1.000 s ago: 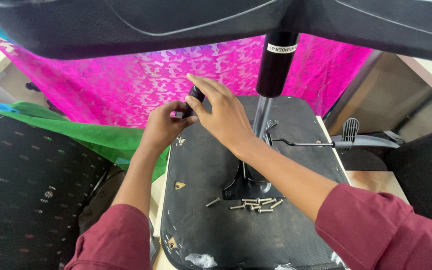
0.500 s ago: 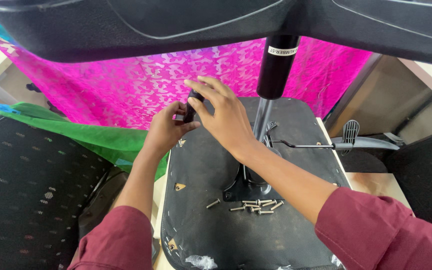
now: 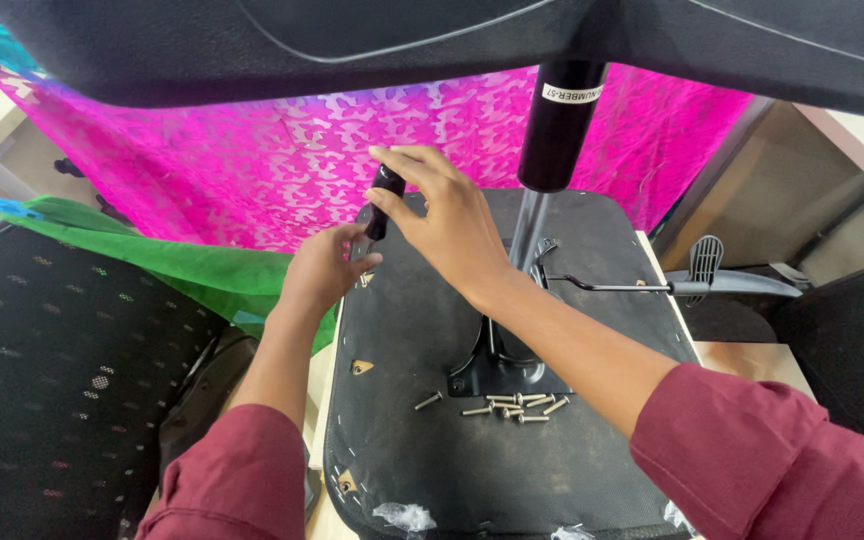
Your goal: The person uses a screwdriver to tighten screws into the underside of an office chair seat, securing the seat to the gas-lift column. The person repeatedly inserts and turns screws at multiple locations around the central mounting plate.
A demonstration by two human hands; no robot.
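— At the far left edge of the upturned seat base (image 3: pixel 432 330), what's held?
— A black handle (image 3: pixel 384 200), right hand (image 3: pixel 447 215) clamped on it; left hand (image 3: pixel 322 268) curls just beneath, touching.
— Room?
— Bare base toward us. About seven loose screws (image 3: pixel 512 405) beside the mounting plate (image 3: pixel 507 365).

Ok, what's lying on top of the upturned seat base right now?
On the seat base: a loose cluster of screws beside the black mounting plate, with the lever above it. Both hands, left and right, cover its far corner, so nothing there shows.
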